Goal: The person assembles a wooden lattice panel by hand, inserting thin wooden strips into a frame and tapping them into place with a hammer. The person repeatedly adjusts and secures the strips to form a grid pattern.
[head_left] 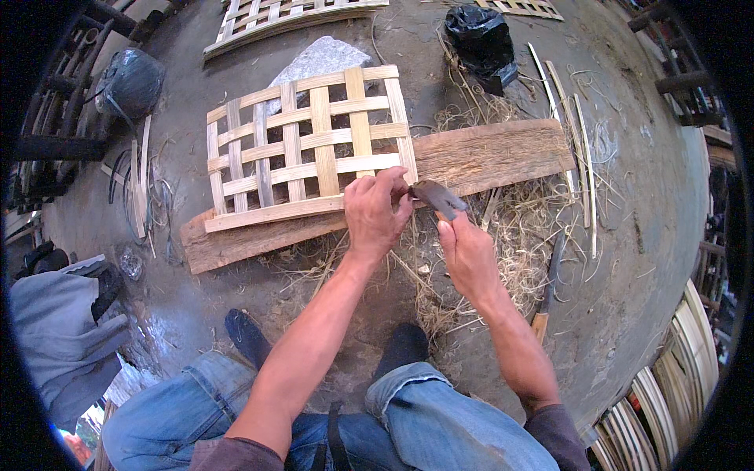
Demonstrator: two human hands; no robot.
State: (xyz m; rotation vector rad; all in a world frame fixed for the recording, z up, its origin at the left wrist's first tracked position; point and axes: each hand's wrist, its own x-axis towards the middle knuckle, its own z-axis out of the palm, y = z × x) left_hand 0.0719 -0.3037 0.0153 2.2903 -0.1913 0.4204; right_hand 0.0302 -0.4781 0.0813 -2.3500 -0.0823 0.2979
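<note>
Grey, worn floor (644, 259) all round, bending at the rim. Biggest item on it: woven lattice panel (323, 141) of pale wood strips, ahead of the person and left of centre, long axis roughly left-right, tipping up a bit toward the right. Rough plank (495, 153) passes under the panel's near side, same general lie, its right end sticking out bare. Pale stone (326, 53) shows behind the far edge; the panel overlaps it, can't tell if they touch. Loose shavings (526, 212) spread right of the panel, near side of the plank. Long knife (554, 271) lies right of them, well apart from both hands.

Left hand (371, 208) is at the panel's near right corner, right where the near rail (275, 213) ends. So the panel runs off leftward and away from that hand; left is the nearer one. Thumb and forefinger are almost together at the corner. Right hand (473, 253) is right of it and closer to the person, fist closed round the hammer (440, 198) just below the head.

Key relation: hammer head points up-left, face just beside the left fingertips, little gap. Contact there is hidden; may be something tiny in the pinch, can't tell.
</note>
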